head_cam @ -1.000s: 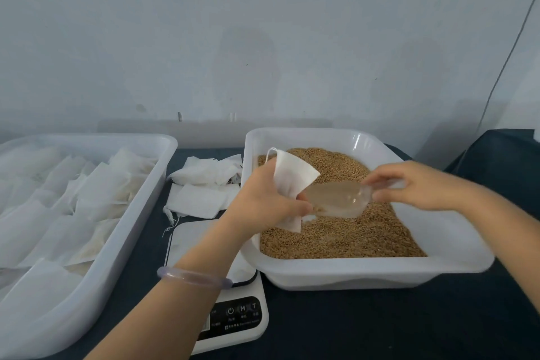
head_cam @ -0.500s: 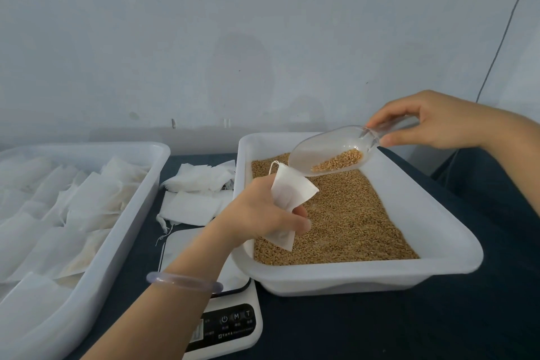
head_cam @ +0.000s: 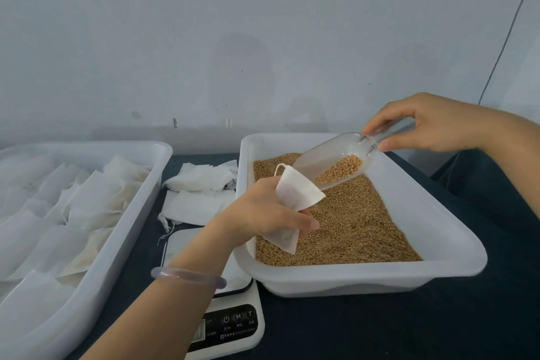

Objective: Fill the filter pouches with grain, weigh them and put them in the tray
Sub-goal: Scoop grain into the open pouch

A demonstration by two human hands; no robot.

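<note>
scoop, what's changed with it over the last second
The right hand lifted the clear scoop out of the grain in the bin, now carrying a small load, and brought its mouth down to the open pouch. The left hand kept gripping that pouch over the bin, barely shifting. Bin, scale, spare pouches and tray of filled pouches stayed put.
</note>
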